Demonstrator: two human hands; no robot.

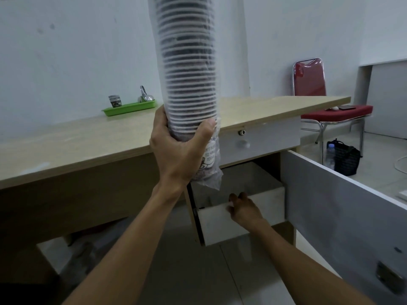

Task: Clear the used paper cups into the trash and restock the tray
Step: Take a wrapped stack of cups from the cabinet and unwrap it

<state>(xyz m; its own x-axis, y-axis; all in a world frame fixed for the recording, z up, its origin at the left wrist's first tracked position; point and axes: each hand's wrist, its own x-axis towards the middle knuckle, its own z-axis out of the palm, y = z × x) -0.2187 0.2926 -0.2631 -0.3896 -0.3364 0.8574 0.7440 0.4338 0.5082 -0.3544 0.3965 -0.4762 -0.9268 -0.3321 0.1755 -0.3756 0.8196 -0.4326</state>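
Observation:
A tall stack of new paper cups in a clear plastic sleeve [187, 69] stands upright in front of me, reaching past the top of the view. My left hand [176, 148] grips it near its lower end. My right hand [244, 209] rests on the front edge of the white shelf [220, 225] inside the open desk cabinet, fingers curled over it. Far back on the desk lies a green tray [130, 108] holding a small stack of patterned paper cups [115, 100] and a metal kettle [145, 95].
The wooden desk top [77, 142] runs from left to right. A grey cabinet door [343, 212] hangs open at the right. Above the cabinet is a shut drawer with a lock [242, 132]. A red chair [319, 102] and a dark bag [345, 157] stand behind.

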